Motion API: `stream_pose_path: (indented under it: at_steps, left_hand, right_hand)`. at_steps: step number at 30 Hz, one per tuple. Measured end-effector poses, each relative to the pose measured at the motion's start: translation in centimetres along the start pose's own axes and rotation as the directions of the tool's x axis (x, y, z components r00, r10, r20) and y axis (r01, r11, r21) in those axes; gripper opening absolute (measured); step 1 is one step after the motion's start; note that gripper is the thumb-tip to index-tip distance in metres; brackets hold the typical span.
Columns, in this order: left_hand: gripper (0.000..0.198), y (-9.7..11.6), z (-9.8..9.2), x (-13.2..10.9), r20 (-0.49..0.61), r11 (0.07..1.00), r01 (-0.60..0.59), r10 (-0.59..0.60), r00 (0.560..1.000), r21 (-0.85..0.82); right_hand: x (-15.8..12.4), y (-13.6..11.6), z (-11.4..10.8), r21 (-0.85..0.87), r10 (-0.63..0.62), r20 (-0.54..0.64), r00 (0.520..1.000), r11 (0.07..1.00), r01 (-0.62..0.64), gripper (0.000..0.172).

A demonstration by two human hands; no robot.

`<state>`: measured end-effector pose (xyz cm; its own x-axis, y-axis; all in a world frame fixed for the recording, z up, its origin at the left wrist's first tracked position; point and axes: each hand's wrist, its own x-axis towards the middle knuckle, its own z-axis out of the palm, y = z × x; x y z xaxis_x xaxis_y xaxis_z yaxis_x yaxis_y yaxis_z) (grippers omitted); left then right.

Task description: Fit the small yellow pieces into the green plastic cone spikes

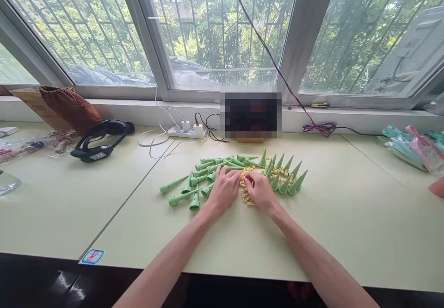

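Observation:
My left hand [225, 187] and my right hand [259, 188] meet over a pile of small yellow pieces [247, 199]. The fingertips of both are pinched close together; what they hold is too small to make out. Left of my left hand, several green cones [178, 198] lie loosely, a few of them upright. On the right, beside my right hand, several green cones [293, 185] stand upright in a cluster, with more small yellow pieces [285, 174] among them.
A power strip [187, 132] with white cables and a pixelated dark object [253, 113] are at the back. Black headgear [100, 141] and a brown pouch [69, 109] lie left. Bundled wires [322, 127] and bagged teal and pink items [412, 148] are right.

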<state>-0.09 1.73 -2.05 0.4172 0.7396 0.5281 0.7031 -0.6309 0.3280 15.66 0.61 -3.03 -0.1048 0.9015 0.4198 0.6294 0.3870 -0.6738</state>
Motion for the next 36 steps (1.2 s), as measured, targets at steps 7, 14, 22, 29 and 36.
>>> stream_pose_path:
  at_steps: [7,14,22,29,36]
  left_hand:
    - [0.022,-0.3,-0.1,0.0,-0.175,0.968,0.011,-0.056,0.983,-0.251]
    - [0.018,0.1,-0.1,-0.1,-0.196,0.951,0.077,-0.14,0.971,-0.299]
    - [0.015,0.2,-0.4,-0.1,-0.191,0.948,0.12,-0.182,0.965,-0.296]
    - [0.013,0.0,-0.5,-0.2,-0.244,0.977,0.133,-0.172,0.954,-0.166]
    - [0.014,-0.1,-0.4,-0.4,-0.179,0.965,0.227,-0.248,0.952,-0.129]
  right_hand:
    - [0.0,-0.5,-0.2,0.113,0.016,-0.054,0.998,0.994,-0.009,0.017]
    - [0.0,-0.9,-0.3,0.235,0.001,-0.007,1.0,0.972,0.001,0.018]
    - [0.1,-1.4,-0.5,0.24,0.017,-0.098,0.995,0.971,0.007,0.021]
    - [0.0,-1.6,-0.9,0.216,0.05,-0.213,0.976,0.976,-0.003,0.021]
    - [0.0,-1.5,-0.7,0.207,0.042,-0.192,0.98,0.978,-0.002,0.02]
